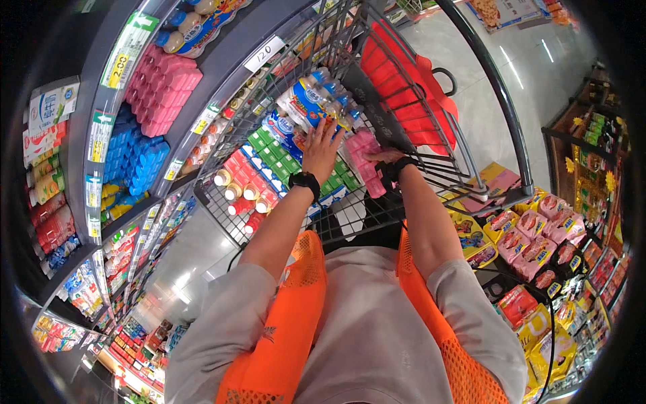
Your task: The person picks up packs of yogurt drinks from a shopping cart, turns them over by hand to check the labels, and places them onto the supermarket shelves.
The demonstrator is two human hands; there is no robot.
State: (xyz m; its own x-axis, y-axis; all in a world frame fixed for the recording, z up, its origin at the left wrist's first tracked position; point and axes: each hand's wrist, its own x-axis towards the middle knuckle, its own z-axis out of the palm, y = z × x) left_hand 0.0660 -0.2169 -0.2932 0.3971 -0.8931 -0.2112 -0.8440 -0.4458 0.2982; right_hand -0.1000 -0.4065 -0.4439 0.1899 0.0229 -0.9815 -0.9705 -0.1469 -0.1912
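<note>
My left hand (321, 154), fingers spread, rests palm down on shrink-wrapped bottle packs in a wire shopping cart (353, 217). Under its fingertips is a blue-and-white pack of blue-capped bottles (301, 105); a second blue pack (280, 132) lies partly beneath the hand. My right hand (387, 155) grips the upper side of a pink multipack (364, 164), its far fingers partly hidden. Green cartons (275, 157) lie below the left hand, beside red bottles with pale caps (247, 182). Both wrists wear dark bands.
A refrigerated shelf (176, 171) with pink packs (161, 88), blue packs (133, 154) and price tags runs close along the left. A red folded child seat (404, 86) and the cart's black handle (492, 76) are at upper right. Packaged snacks (535, 232) are stacked at right.
</note>
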